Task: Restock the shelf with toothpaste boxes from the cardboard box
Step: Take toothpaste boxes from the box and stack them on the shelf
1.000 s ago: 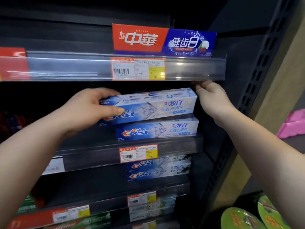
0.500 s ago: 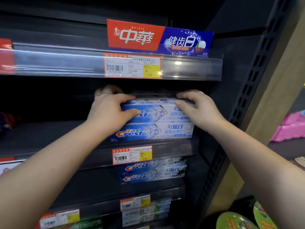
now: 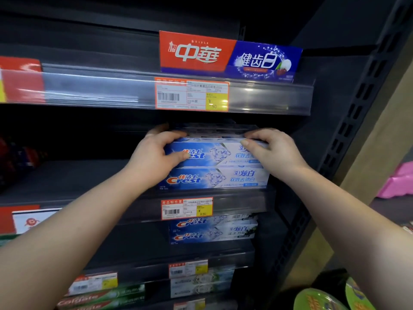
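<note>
Two blue-and-white Crest toothpaste boxes lie stacked on the dark middle shelf [image 3: 71,180]. My left hand [image 3: 156,155] grips the left end of the upper Crest box [image 3: 214,153], thumb on its front face and fingers over the top. My right hand [image 3: 270,151] holds its right end, fingers curled over the top edge. The lower Crest box [image 3: 214,179] sits under it behind a clear front rail. The cardboard box is out of view.
Above is a shelf with a red-and-blue toothpaste box [image 3: 228,55] and a price tag [image 3: 192,95]. Below are more Crest boxes [image 3: 212,229] and green Colgate boxes [image 3: 100,298]. The dark shelf upright [image 3: 348,130] stands at the right, with pink goods [image 3: 400,182] beyond.
The upper Crest box came down from mid-air onto the lower box. My right hand moved from the rail above onto the box's right end. Both hands now hold it on the stack.
</note>
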Demonstrator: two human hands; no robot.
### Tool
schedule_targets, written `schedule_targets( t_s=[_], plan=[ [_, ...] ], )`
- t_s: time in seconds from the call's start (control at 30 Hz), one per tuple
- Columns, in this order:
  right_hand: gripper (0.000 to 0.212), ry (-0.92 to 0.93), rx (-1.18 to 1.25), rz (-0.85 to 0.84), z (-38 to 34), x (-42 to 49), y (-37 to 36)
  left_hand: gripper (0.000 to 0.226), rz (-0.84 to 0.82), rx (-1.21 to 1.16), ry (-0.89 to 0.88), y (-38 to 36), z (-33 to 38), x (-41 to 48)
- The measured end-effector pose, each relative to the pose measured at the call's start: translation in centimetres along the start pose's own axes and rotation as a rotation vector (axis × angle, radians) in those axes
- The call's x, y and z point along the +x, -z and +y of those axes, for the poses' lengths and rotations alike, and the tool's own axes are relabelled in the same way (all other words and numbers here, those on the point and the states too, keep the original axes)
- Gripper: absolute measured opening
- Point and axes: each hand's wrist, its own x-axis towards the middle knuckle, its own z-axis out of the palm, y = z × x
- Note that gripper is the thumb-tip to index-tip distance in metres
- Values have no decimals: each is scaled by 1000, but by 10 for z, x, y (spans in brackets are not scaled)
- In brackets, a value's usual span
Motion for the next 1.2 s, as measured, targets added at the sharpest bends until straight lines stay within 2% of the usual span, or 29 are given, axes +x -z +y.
schedule_targets(
  t_s=[0.23, 0.5, 0.73, 0.93, 1.03, 1.2],
  plan=[
    [33, -30, 0, -52, -6, -1, 5, 47, -34, -41, 26, -1, 5, 0],
    [33, -10, 7, -49, -10, -2, 7, 73, 50, -33, 115, 7, 10, -15],
    [35, 192, 28, 26, -45, -30, -11, 63, 193, 58, 180, 42, -6, -87],
    [46, 379, 123, -201, -110, -63, -54, 63, 156, 164, 362, 92, -56, -178],
    [45, 399, 142, -369, -156, -95, -90, 65, 106, 193, 543, 130, -85, -234],
    [57, 514, 127, -670, -252, -164, -170, 75, 53, 267, 820, 217, -131, -352]
  ],
)
